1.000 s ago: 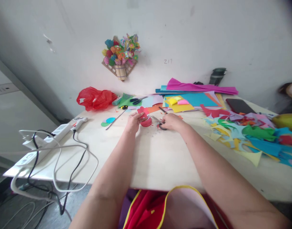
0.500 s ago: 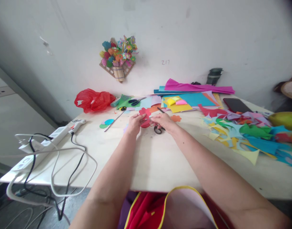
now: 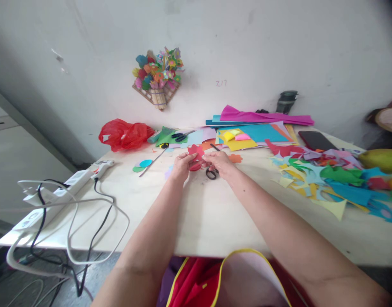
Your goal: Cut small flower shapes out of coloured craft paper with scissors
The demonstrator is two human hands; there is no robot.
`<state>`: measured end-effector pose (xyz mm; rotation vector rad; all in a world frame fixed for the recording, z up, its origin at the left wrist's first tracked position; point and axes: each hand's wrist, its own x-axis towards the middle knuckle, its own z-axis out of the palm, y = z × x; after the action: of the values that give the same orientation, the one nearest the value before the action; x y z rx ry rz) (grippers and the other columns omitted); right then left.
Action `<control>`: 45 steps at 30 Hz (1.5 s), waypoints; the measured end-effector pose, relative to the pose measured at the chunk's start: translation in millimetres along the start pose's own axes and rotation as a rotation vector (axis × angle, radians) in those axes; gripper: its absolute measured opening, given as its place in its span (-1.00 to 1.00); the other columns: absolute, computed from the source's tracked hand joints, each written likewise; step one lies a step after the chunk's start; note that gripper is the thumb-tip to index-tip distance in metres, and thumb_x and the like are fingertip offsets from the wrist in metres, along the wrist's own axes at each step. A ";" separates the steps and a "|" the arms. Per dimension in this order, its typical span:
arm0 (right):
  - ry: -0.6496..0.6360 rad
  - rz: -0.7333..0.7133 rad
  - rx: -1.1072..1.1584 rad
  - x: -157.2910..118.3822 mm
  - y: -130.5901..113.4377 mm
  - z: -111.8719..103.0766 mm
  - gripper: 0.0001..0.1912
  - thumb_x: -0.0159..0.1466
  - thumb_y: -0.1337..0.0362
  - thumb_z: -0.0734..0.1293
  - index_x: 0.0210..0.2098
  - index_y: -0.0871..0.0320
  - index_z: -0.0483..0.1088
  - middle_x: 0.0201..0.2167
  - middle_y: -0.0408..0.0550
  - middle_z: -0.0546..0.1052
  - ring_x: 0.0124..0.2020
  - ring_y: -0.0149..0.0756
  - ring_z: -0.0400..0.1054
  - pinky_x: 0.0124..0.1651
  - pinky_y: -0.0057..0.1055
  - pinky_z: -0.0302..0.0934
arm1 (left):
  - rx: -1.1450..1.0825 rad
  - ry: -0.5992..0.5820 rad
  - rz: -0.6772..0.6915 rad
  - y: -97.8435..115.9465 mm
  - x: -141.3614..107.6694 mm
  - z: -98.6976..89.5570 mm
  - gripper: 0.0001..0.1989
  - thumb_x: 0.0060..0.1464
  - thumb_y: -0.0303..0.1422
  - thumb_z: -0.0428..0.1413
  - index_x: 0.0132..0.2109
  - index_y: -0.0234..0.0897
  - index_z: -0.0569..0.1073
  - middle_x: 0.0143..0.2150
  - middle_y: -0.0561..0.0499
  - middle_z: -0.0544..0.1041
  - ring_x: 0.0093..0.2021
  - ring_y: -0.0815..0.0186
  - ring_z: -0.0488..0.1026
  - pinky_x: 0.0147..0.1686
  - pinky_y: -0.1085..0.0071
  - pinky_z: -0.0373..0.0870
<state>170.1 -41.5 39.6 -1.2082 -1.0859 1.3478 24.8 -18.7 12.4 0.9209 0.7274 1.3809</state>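
A red paper flower (image 3: pixel 196 151) is held up between my two hands over the middle of the table. My left hand (image 3: pixel 183 165) pinches its left side, and the fingers of my right hand (image 3: pixel 217 162) are closed on its right edge. Below the flower lies another red paper piece (image 3: pixel 195 167). Black-handled scissors (image 3: pixel 211 174) rest under my right hand, partly hidden by it. An orange paper flower (image 3: pixel 235 158) lies just right of that hand.
Paper scraps (image 3: pixel 323 175) cover the right side near a phone (image 3: pixel 317 140). Coloured sheets (image 3: pixel 262 133), dark scissors (image 3: pixel 179 137) and a red plastic bag (image 3: pixel 125 134) lie along the back. A power strip (image 3: pixel 55 200) with loose cables is at the left.
The red flower has turned slightly between my fingers and sits a little further right. Both hands keep their hold; the view has shifted slightly.
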 end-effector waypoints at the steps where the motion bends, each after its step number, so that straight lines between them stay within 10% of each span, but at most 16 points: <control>1: 0.003 0.009 0.012 -0.6 -0.8 0.2 -0.88 0.13 0.43 0.44 -0.47 0.20 0.41 -0.54 -0.06 0.58 -0.57 -0.43 0.42 -0.66 -0.62 0.09 | -0.001 -0.001 0.000 -0.2 0.2 0.2 -0.74 -0.25 -0.44 0.39 -0.40 -0.34 0.47 -0.42 0.03 0.59 -0.41 0.31 0.58 -0.29 0.36 0.54; 13: 0.030 0.033 0.082 2.6 1.3 0.5 -0.96 0.16 0.41 0.35 -0.43 0.22 0.42 -0.47 0.00 0.61 -0.55 -0.44 0.43 -0.66 -0.63 0.07 | 0.001 0.046 0.092 -0.7 4.6 -3.8 -0.74 -0.25 -0.39 0.38 -0.36 -0.33 0.51 -0.38 -0.03 0.62 -0.32 0.26 0.60 -0.19 0.32 0.52; 25: 0.416 -0.179 -0.936 21.2 5.2 -32.4 -0.78 0.27 0.18 0.33 -0.35 0.12 0.60 -0.16 0.05 0.65 -0.01 -0.09 0.51 -0.07 -0.33 0.34 | -0.040 0.036 0.048 -0.2 5.0 -5.1 -0.74 -0.32 -0.43 0.39 -0.44 -0.35 0.48 -0.46 -0.03 0.59 -0.34 0.19 0.61 -0.25 0.30 0.53; 29: 0.373 -0.267 -0.747 25.1 8.7 -33.0 -0.85 0.20 0.35 0.39 -0.24 0.10 0.59 -0.09 -0.06 0.65 -0.06 -0.22 0.52 -0.03 -0.36 0.34 | -0.027 0.024 0.031 0.5 4.1 -4.4 -0.73 -0.31 -0.43 0.40 -0.43 -0.36 0.48 -0.46 -0.03 0.58 -0.35 0.17 0.61 -0.28 0.29 0.53; 35: 0.112 -0.153 -0.231 17.4 5.6 -21.1 -0.80 0.24 0.44 0.34 -0.51 0.23 0.48 -0.55 -0.07 0.57 -0.57 -0.44 0.41 -0.48 -0.55 0.27 | 0.037 -0.001 0.017 -0.1 4.5 -7.1 -0.74 -0.30 -0.42 0.40 -0.43 -0.36 0.49 -0.47 -0.03 0.56 -0.45 0.29 0.54 -0.33 0.32 0.50; 45: -0.040 -0.083 -0.014 7.7 -0.2 -18.2 -0.84 0.20 0.35 0.46 -0.50 0.25 0.48 -0.62 -0.09 0.54 -0.62 -0.45 0.41 -0.61 -0.60 0.15 | 0.172 -0.054 -0.036 -0.9 2.3 -5.4 -0.70 -0.41 -0.35 0.41 -0.49 -0.40 0.51 -0.52 -0.06 0.53 -0.54 0.33 0.45 -0.43 0.36 0.43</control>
<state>188.1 -33.8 37.0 -1.1382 -1.1632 1.3070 20.7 -15.7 9.2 1.0708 0.8276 1.2714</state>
